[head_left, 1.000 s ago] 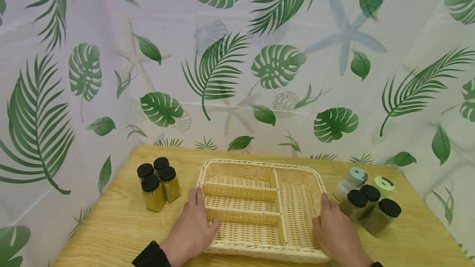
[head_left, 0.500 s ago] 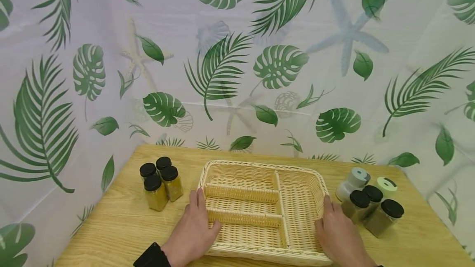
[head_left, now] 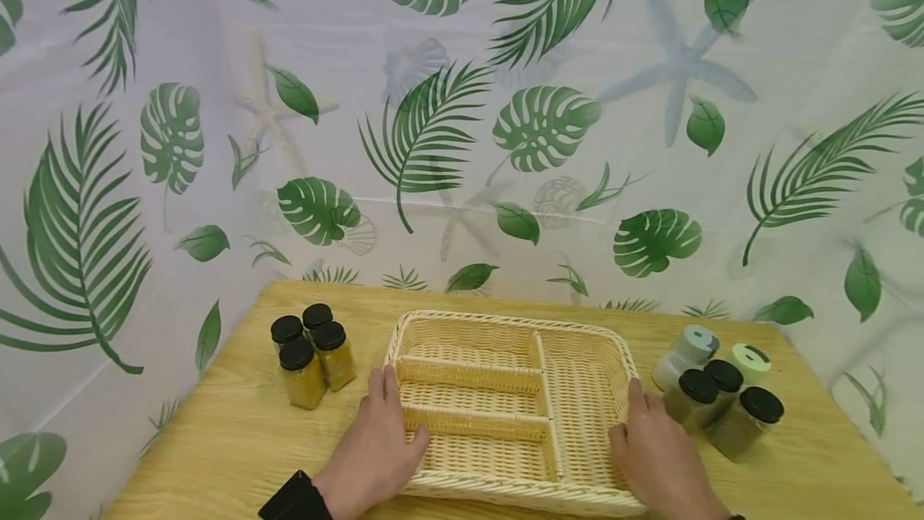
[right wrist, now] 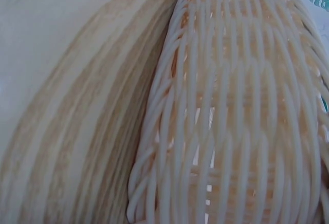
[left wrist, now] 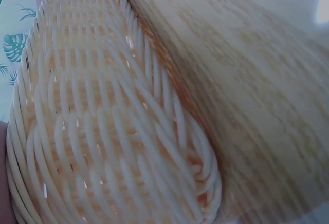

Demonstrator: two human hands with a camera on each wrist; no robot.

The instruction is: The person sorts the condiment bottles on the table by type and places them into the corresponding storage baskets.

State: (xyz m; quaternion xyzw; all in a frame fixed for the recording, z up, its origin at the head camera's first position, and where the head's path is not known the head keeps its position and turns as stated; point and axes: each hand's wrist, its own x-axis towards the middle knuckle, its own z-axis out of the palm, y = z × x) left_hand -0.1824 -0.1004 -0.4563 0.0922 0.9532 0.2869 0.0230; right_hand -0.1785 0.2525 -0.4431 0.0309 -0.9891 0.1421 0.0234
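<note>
A pale woven wicker basket (head_left: 586, 404) with dividers sits on the wooden table, and its compartments hold nothing. My left hand (head_left: 377, 444) grips its left side, thumb reaching inside over the rim and fingers along the outer edge. On the opposite side, my right hand (head_left: 660, 448) holds the rim the same way, thumb inward. The left wrist view is filled by the basket's outer wall (left wrist: 97, 106) close up, resting along the tabletop. In the right wrist view the other outer wall (right wrist: 241, 100) shows just as near. Most fingertips are hidden behind the rim.
Several black-lidded jars of yellow powder (head_left: 303, 383) stand left of the basket on the table (head_left: 216, 456). To the right are black-lidded jars of darker contents (head_left: 739, 428), a white-capped container (head_left: 696, 343) and a green-topped one (head_left: 751, 359). A leaf-print sheet (head_left: 462, 151) hangs behind.
The whole head view shifts slightly rightward between the first and second frames, then stays nearly the same. Both hands remain on the basket, which keeps its place among the jars.
</note>
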